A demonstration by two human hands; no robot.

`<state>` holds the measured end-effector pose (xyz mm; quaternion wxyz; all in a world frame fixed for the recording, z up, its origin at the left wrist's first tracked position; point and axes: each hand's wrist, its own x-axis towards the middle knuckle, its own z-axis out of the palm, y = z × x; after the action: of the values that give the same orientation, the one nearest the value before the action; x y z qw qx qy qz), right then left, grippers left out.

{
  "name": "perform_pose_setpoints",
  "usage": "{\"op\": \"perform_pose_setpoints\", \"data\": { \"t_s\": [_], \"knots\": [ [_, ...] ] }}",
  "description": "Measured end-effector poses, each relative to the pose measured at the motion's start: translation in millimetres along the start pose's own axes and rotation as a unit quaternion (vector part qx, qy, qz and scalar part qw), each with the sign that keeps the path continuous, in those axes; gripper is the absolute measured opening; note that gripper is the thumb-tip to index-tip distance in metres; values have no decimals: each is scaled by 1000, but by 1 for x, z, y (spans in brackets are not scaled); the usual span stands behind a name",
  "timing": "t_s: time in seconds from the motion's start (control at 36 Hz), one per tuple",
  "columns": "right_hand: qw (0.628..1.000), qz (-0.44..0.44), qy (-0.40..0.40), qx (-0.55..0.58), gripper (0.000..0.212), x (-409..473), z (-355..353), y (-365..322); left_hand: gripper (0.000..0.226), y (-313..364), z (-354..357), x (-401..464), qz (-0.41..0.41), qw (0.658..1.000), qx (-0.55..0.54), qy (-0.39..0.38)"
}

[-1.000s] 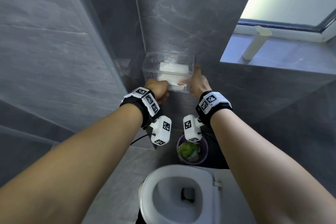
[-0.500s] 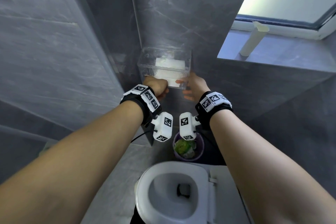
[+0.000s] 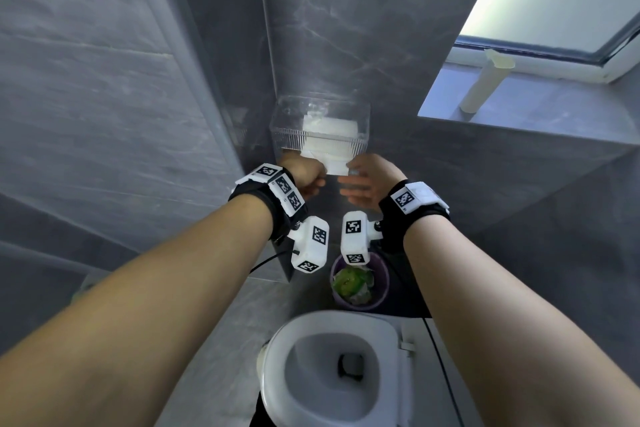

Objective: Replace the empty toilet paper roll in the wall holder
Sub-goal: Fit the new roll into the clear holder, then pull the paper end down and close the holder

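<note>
The gray tiled wall (image 3: 346, 28) rose up past both hands, and the white toilet (image 3: 332, 371) sat well below them, close to the person's body. A small purple bin (image 3: 379, 291) with green trash stood under the wrists. The clear plastic holder (image 3: 320, 123) was fixed on the wall just above the hands. A new white roll (image 3: 329, 128) sat inside it. The empty tube (image 3: 485, 87) stood far off to the right of the right hand, on the window sill (image 3: 554, 107). A second before, both hands were up against the bottom of the holder. Now they had dropped a little lower, and a flap of paper (image 3: 335, 166) hung out from under the holder between them. The left hand (image 3: 304, 177) was curled in a loose fist just left of the paper, and I could not tell if it pinched the edge. The right hand (image 3: 367, 180) was bent half open, with its fingertips (image 3: 352, 170) touching the paper's right side. I think this meant the new roll was in place, and the hands were only pulling the loose end down. The job looked almost done.
</note>
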<state>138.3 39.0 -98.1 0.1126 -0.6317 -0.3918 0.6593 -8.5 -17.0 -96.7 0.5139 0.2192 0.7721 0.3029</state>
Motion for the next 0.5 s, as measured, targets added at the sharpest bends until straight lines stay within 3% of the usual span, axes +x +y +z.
{"op": "perform_pose_setpoints", "data": {
  "t_s": [0.08,0.19,0.28,0.5],
  "knots": [
    [1000,-9,-25,17,28,10,7,3,13,-2,-1,2,-1,1000,-6,-14],
    [996,-29,-5,85,11,11,20,4,17,-6,-5,7,-4,999,0,-37],
    [994,-23,7,111,12,13,25,4,15,-9,-9,8,-7,999,6,-42],
    [993,-27,8,119,21,10,21,4,29,0,-14,0,19,997,-59,43]
  ]
}}
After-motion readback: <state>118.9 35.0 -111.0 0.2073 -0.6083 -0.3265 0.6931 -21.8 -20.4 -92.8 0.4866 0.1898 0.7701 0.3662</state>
